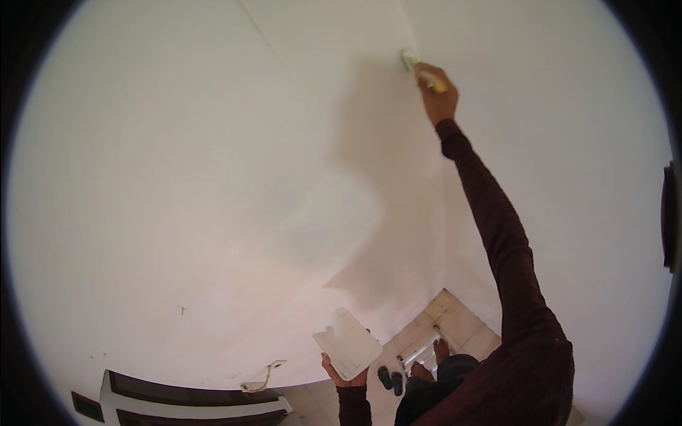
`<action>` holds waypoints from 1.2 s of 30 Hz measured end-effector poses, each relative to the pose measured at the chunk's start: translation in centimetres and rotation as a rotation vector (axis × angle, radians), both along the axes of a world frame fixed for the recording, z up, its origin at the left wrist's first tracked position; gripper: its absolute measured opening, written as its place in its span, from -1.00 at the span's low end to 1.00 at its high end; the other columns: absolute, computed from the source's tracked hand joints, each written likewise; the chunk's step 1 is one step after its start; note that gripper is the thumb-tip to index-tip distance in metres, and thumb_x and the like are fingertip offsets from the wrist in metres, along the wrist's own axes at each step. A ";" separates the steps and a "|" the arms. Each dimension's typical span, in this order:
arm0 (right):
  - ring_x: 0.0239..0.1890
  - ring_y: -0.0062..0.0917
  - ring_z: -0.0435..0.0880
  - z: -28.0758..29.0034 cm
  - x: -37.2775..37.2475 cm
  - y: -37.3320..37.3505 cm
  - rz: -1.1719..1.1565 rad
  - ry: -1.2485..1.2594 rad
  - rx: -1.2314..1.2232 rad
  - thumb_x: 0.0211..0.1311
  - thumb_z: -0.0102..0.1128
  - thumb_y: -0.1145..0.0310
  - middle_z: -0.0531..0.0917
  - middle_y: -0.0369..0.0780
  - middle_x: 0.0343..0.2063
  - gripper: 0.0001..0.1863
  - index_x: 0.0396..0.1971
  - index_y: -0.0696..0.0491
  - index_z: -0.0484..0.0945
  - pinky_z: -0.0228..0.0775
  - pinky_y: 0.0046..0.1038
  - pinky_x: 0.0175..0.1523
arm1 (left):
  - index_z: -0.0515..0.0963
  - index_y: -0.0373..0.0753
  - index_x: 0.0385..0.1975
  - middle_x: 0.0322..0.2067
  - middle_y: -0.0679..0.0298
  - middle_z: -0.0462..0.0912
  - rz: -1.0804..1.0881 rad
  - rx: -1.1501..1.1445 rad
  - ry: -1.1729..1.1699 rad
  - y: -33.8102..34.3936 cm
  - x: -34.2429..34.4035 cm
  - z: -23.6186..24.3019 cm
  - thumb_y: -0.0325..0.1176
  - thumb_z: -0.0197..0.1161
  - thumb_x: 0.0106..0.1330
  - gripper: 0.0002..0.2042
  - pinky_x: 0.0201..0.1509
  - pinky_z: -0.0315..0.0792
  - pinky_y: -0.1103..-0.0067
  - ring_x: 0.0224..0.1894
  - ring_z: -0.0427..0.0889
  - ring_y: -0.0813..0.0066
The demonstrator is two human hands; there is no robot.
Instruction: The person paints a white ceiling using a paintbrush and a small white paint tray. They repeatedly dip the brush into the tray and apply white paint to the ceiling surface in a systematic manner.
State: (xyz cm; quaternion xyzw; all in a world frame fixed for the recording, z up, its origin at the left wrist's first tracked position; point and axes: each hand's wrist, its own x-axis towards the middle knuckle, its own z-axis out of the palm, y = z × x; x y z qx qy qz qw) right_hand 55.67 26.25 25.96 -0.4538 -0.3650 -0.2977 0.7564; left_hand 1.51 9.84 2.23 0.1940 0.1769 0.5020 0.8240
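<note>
In the head view, the right hand (pixel 437 97) reaches up along the white wall (pixel 177 177), its grip closed around the yellow handle of a paintbrush (pixel 406 60). The brush head is at the wall's right edge, just beside the upright corner where it meets the adjoining wall (pixel 561 142); whether the bristles touch the surface, I cannot tell. Low in front of the body, the left hand (pixel 349 378) supports a white rectangular tray (pixel 352 346) from beneath, the grip spread with the thumb at the near-left side and a fingertip showing past the right side. The tray is tilted, with a greyish patch inside near its upper-left edge. Below it, a pair of dark sandals (pixel 385 377) lies on the tiled floor (pixel 465 328), near two bare feet (pixel 441 348). A small pale fitting (pixel 273 366) sits low on the wall, above dark panels in a white frame (pixel 192 392).
</note>
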 end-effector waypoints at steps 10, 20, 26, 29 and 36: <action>-0.21 -0.48 0.70 2.2 -14.2 -3.3 0.428 -0.124 -0.156 0.18 0.30 0.48 0.70 -0.30 -0.17 -0.79 -0.18 -0.04 0.65 0.56 -0.49 -0.18 | 0.21 0.08 0.41 0.28 -0.03 0.34 0.003 -0.028 -0.008 0.1 -0.2 0.0 0.18 0.29 0.16 -0.20 0.20 0.28 -0.27 0.27 0.32 -0.33; -0.27 -0.60 0.73 1.5 -1.3 -2.7 0.708 0.185 -0.074 0.23 0.33 0.31 0.73 -0.26 -0.30 -0.73 -0.11 0.09 0.65 0.58 -0.57 -0.34 | 0.24 0.10 0.39 0.27 -0.01 0.35 -0.013 -0.022 0.001 0.6 -0.3 -0.5 0.18 0.28 0.16 -0.22 0.19 0.29 -0.25 0.26 0.33 -0.32; -0.23 -0.62 0.73 -0.2 3.0 -2.2 0.292 0.322 -0.118 0.16 0.35 0.40 0.74 -0.27 -0.29 -0.74 -0.12 0.02 0.67 0.58 -0.56 -0.20 | 0.23 0.12 0.39 0.28 -0.02 0.35 0.018 -0.021 0.013 0.0 -0.6 -0.4 0.19 0.27 0.17 -0.23 0.19 0.30 -0.25 0.27 0.32 -0.31; -0.14 -0.59 0.72 -2.4 1.7 -0.1 0.065 -0.006 0.090 0.16 0.34 0.47 0.74 -0.30 -0.23 -0.76 -0.14 0.00 0.67 0.54 -0.53 -0.06 | 0.23 0.11 0.40 0.27 -0.02 0.35 0.016 -0.012 0.034 0.0 0.0 0.1 0.20 0.27 0.17 -0.22 0.19 0.31 -0.24 0.27 0.32 -0.31; -0.16 -0.37 0.69 -2.5 -15.3 -2.1 0.194 -0.204 -0.142 0.08 0.33 0.54 0.66 -0.24 -0.15 -0.69 -0.15 -0.09 0.64 0.58 -0.44 -0.15 | 0.20 0.07 0.41 0.26 -0.05 0.35 -0.018 -0.003 0.024 0.3 -0.3 -0.2 0.21 0.27 0.16 -0.20 0.18 0.33 -0.23 0.26 0.33 -0.30</action>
